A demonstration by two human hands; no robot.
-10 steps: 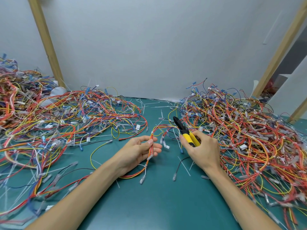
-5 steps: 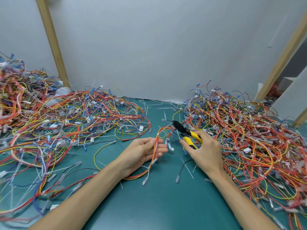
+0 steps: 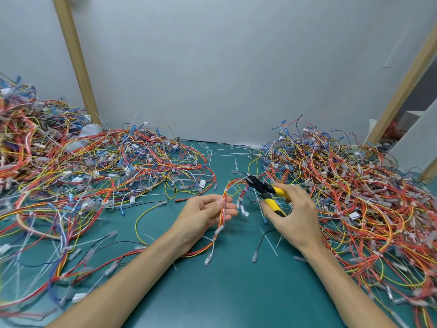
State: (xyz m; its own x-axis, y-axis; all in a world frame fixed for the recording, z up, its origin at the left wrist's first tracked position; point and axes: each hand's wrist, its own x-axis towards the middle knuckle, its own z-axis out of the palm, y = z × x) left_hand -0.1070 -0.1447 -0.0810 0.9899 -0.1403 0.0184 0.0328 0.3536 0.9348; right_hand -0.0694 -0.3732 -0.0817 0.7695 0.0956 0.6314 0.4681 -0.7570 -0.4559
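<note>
Left hand (image 3: 201, 216) pinches the wire harness (image 3: 222, 210) at counter (image 3: 236, 292) centre. Right hand (image 3: 294, 216) grips yellow-handled cutters (image 3: 267, 190), nose pointing 10 o'clock. Recommend nipping only the cable tie (image 3: 225, 190), clear of insulation.

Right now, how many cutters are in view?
1: the cutters in the right hand, nose toward the wire bundle in the left hand. Others may hide under the left heap or right heap.
</note>
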